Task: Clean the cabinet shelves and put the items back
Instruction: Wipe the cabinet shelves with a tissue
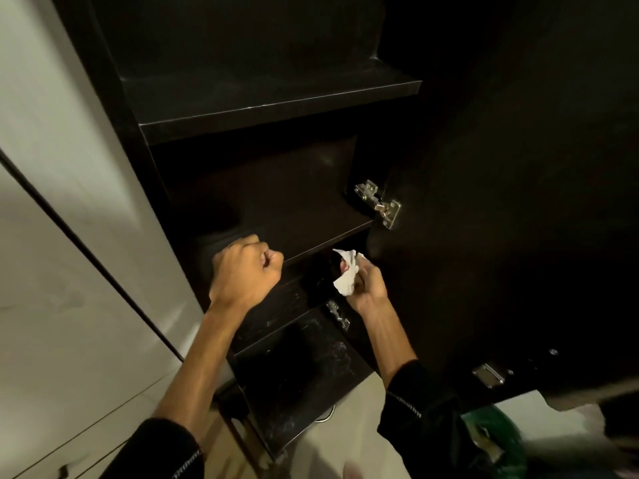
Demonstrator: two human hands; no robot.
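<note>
Sleeves, dark and pushed up the forearms, frame the bottom of the view. Beyond them a pulled-out drawer [297,378] juts from the foot of the dark cabinet [114,98], its top smeared with pale dust marks. At the lower right corner a green bag [498,440] lies on the floor beside the open cabinet door [518,202].

Further in, the right hand [366,283] grasps a crumpled white tissue [347,274], its fingers curled round the wad, just below the front edge of the middle shelf [294,209] and near the door. The left hand [245,267] is clenched in a fist at the left end of that shelf's front edge; whether it holds the edge I cannot tell.

A metal hinge [378,203] sits at the shelf's right end. Above, the upper shelf [273,95] is bare and dark.
</note>
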